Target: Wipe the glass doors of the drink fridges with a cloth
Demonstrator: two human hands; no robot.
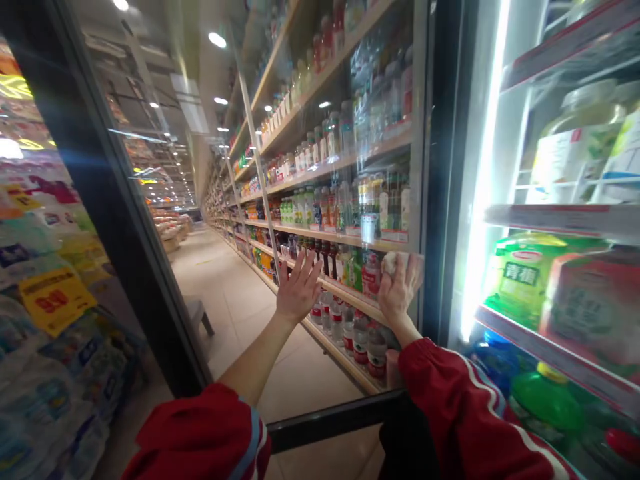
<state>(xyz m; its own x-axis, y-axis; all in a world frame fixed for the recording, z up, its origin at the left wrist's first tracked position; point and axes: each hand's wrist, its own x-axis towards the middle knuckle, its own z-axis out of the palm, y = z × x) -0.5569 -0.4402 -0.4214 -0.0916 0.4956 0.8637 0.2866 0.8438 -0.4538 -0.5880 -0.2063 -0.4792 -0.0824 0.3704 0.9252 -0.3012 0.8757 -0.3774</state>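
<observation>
A glass cooler door [345, 200] stands swung out in front of me, and both my hands are on its pane. My left hand [299, 288] lies flat against the glass with the fingers spread. My right hand [400, 283] presses a crumpled white cloth [390, 262] against the glass near the door's right edge. Both arms wear red sleeves with striped cuffs. Through the pane I see store shelves of bottled drinks.
The open cooler [550, 267] at right holds green and red packs, jars and bottles on lit shelves. The door's dark frame [125, 220] runs down the left. Stacked goods with a yellow price tag [55, 300] stand at far left. A tiled aisle [220, 280] stretches away.
</observation>
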